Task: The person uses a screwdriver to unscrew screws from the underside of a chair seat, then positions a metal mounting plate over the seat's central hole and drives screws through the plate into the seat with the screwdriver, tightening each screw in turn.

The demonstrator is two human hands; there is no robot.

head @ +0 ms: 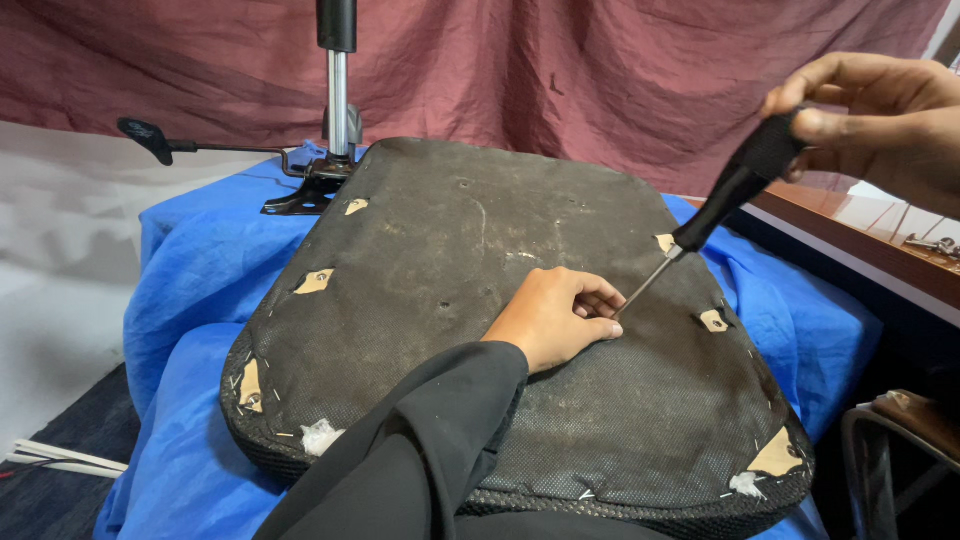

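Right hand (880, 120) closed around screwdriver (725, 195) handle; left hand (555, 318) pinches at its tip on upturned seat cushion (450, 260). Cushion likely bulky, stiff-backed; grip edges.

Table under blue cloth (210, 290)
An upturned seat cushion (450, 250) lay centred; a metal chair mechanism (320, 185) stood at eleven o'clock.

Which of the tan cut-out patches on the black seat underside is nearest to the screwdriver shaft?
The patch at the far right edge, just beside where the black handle meets the metal shaft of the screwdriver; the other patches lie farther off along the edges.
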